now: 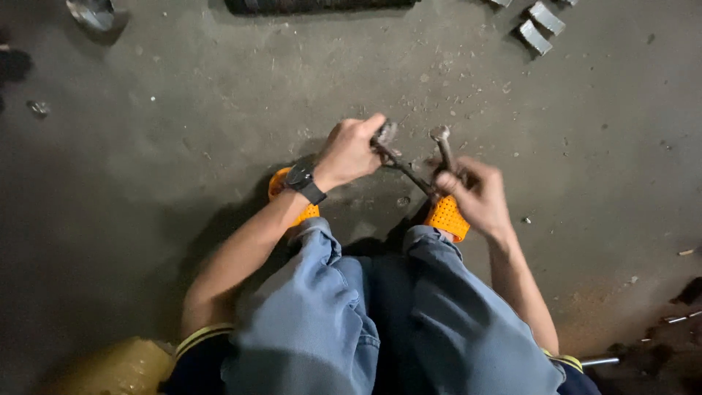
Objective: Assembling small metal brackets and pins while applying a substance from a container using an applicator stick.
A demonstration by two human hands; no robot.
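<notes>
My left hand (349, 151), with a dark watch on its wrist, grips a small grey metal part (385, 132) at the end of a thin dark metal rod (406, 172). My right hand (474, 192) is closed around a metal spanner (442, 142), whose round head sticks up above the fist. The rod runs from the left hand down toward the right hand. Both hands are held in front of my knees, above a dirty concrete floor (183, 110).
My legs in blue jeans and orange perforated shoes (447, 217) are below the hands. Grey metal blocks (542, 26) lie at the top right. A dark ribbed object (314, 6) is at the top edge. Metal scraps (680, 318) lie at the right.
</notes>
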